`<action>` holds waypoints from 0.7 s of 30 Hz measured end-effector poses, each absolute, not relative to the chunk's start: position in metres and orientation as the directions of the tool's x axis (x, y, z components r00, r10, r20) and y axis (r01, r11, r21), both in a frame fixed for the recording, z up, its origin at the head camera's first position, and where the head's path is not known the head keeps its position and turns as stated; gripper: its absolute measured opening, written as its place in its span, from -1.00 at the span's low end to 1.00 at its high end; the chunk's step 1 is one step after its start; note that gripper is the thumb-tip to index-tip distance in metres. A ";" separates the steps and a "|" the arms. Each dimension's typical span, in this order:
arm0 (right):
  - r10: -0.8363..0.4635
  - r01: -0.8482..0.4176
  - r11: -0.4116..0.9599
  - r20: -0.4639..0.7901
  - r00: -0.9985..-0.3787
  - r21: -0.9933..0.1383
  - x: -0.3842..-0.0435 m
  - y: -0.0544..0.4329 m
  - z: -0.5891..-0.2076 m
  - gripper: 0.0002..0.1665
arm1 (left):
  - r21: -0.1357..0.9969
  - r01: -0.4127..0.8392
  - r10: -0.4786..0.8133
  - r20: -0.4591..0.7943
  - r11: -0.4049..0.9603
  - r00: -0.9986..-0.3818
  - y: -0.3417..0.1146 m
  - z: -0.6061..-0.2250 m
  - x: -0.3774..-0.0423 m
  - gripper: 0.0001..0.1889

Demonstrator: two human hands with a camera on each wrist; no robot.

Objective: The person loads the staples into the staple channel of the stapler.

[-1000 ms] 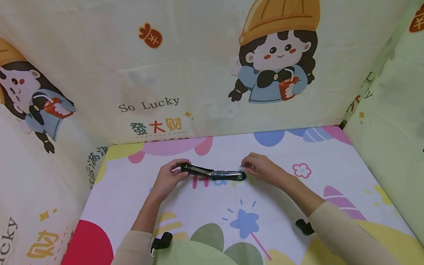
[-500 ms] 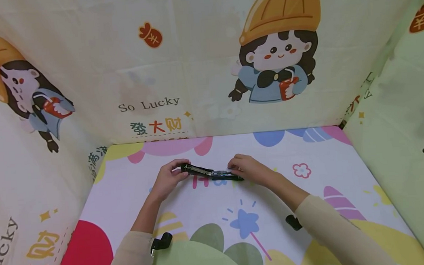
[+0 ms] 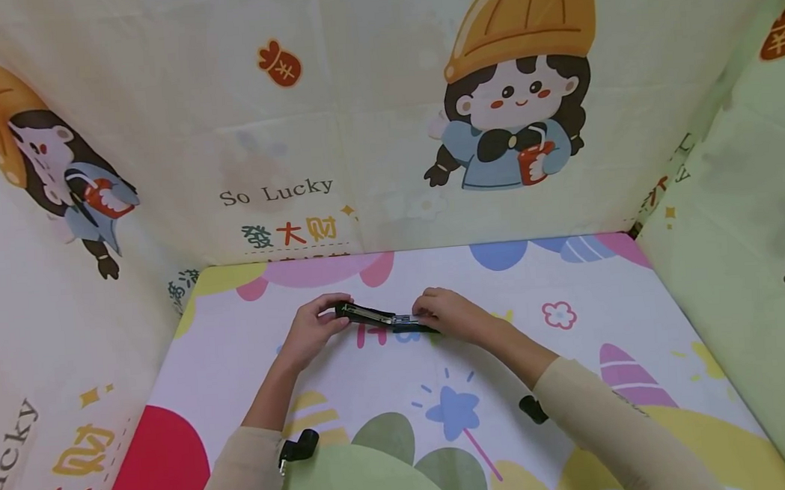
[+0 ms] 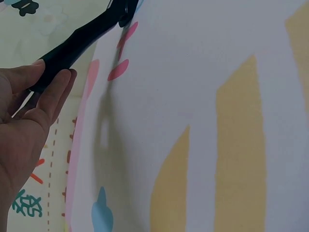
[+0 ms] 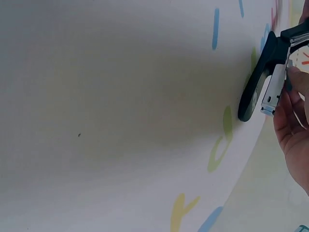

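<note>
A black stapler (image 3: 368, 316) is spread wide open, its base low over the table and its top arm raised to the left. My left hand (image 3: 308, 331) grips the end of the top arm; the left wrist view shows thumb and fingers around the black cover (image 4: 72, 48). My right hand (image 3: 452, 315) is over the right half of the stapler and hides part of it. In the right wrist view, its thumb and fingers pinch a small grey strip (image 5: 289, 85), which looks like staples, right beside the silver magazine (image 5: 275, 88). The black base (image 5: 250, 96) lies below the magazine.
A white table mat (image 3: 374, 381) printed with coloured shapes lies under both hands. Printed cloth walls (image 3: 385, 125) stand at the back and on both sides. A black wrist camera (image 3: 300, 445) sits on the left sleeve, another (image 3: 532, 409) on the right.
My right hand has moved left from the stapler's right end to over the magazine, toward the hinge. The left hand and the stapler stay where they were.
</note>
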State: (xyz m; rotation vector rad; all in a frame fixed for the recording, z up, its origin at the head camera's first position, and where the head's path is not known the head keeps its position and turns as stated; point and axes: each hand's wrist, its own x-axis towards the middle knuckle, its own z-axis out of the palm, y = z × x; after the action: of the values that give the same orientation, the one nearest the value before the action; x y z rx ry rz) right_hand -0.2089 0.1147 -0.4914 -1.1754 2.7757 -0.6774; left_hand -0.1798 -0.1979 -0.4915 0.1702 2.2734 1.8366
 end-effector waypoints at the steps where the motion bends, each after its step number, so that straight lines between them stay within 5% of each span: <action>1: -0.694 -0.672 0.616 0.119 -0.710 -0.410 -0.209 0.114 -0.492 -0.85 | 0.976 -0.042 0.223 -0.090 0.214 -0.971 -0.197 -0.491 -0.180 -0.53; 21: -0.681 -0.660 0.637 0.112 -0.724 -0.399 -0.207 0.109 -0.498 -0.92 | 0.973 -0.038 0.223 -0.090 0.228 -0.971 -0.197 -0.490 -0.179 -0.52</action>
State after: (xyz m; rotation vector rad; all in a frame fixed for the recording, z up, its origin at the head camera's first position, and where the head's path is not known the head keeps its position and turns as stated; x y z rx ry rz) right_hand -0.2073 0.1088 -0.4975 -1.1466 2.7973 -0.6515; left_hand -0.1791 -0.1972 -0.4903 0.1755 2.2880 1.8216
